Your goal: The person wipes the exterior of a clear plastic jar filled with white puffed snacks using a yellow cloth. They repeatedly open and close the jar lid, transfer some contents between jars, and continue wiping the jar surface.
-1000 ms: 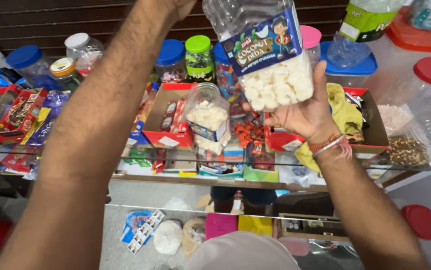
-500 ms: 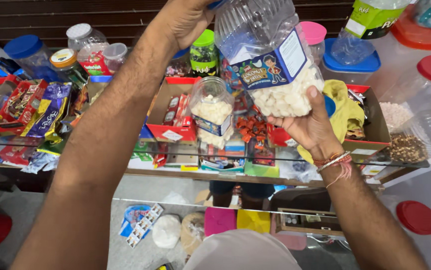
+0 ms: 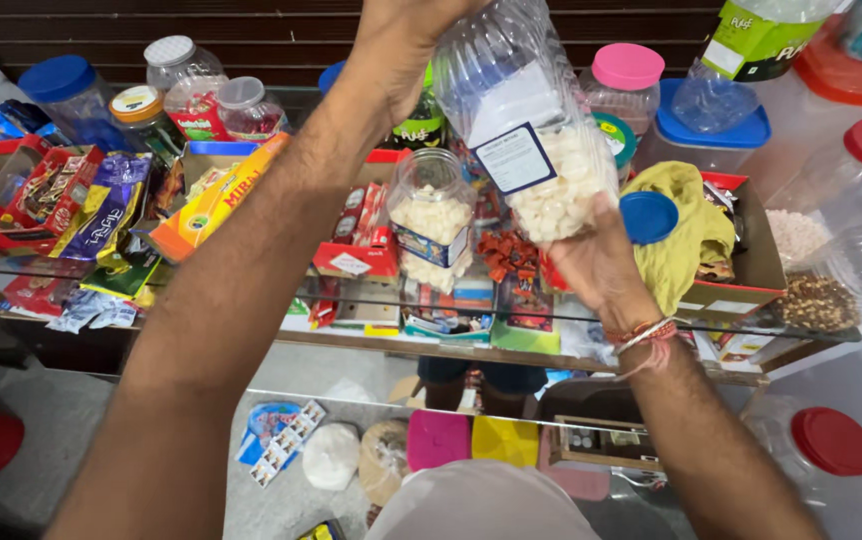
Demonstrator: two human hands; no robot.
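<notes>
Worktop of clear glass spans the view, its near edge running left to right below the goods, with more packets visible on a shelf beneath it. Above its middle, a large clear ribbed plastic jar, partly filled with white candy pieces and bearing a white label, is held tilted in the air, its heap of pieces settled at the lower end. The right hand cups that lower end from beneath, fingers wrapped around it, a red thread band at the wrist. The left hand is closed over the jar's upper end at the top edge of the view; what it grips there is cut off. Just beside the right hand, a crumpled yellow-green cloth lies in a red cardboard box near the worktop's right end, with a small round blue plastic lid against it. Directly under the held jar stands a smaller open clear jar of white candies. At the worktop's left end lie shiny candy wrappers in open red trays. Lidded jars line the far edge.
</notes>
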